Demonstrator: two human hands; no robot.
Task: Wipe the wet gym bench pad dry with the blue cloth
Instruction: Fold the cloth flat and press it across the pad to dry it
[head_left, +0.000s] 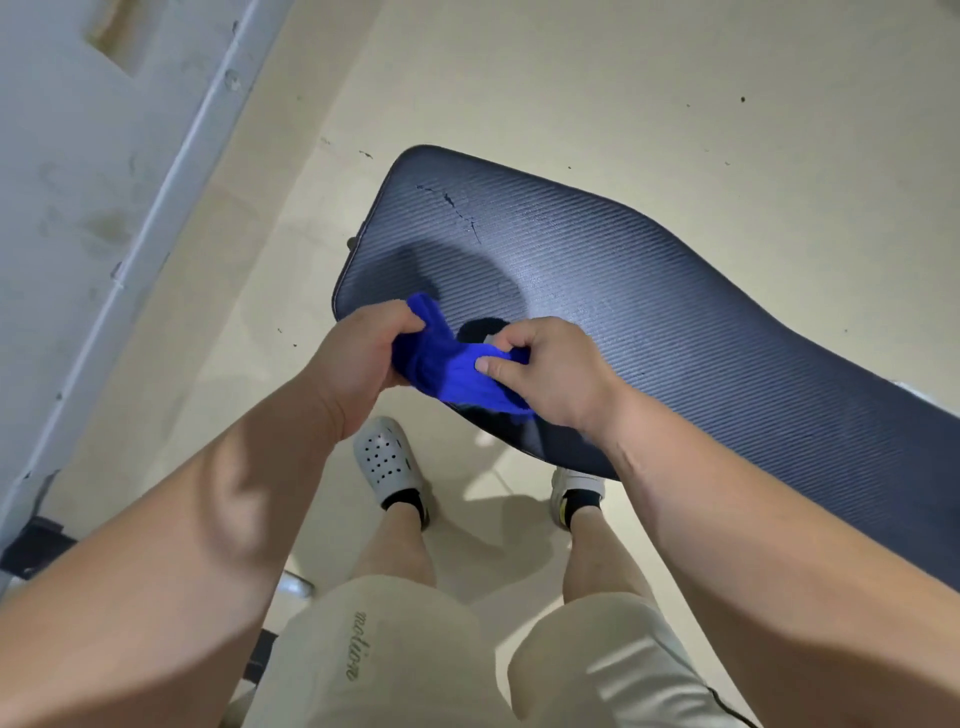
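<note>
So both hands are on the blue cloth (451, 364), which is bunched up and held just above the near end of the bench pad (597, 291). The left hand (363, 358) has its grip wrapped around the left end of the cloth, fingers curled tight with a bit of fabric poking out above the knuckles. The right hand (550, 371) has its grip pinching the other end, thumb pressed on top of the fabric and fingers folded under. The cloth looks twisted or wadded between the two hands rather than spread flat.

The pad is dark navy with a fine ribbed texture and runs off toward the right edge of the view. There are a few dark scuffs or marks (460, 210) near its far end, and the surface has a bit of a sheen, though I can't really tell wet patches from glare. The hands throw a shadow on the pad just past the cloth.

Below, the person stands on a pale floor (623, 104) in cream shorts (395, 654) and white perforated clogs (382, 460) with black socks. A grey wall panel (78, 182) runs along the left side.
</note>
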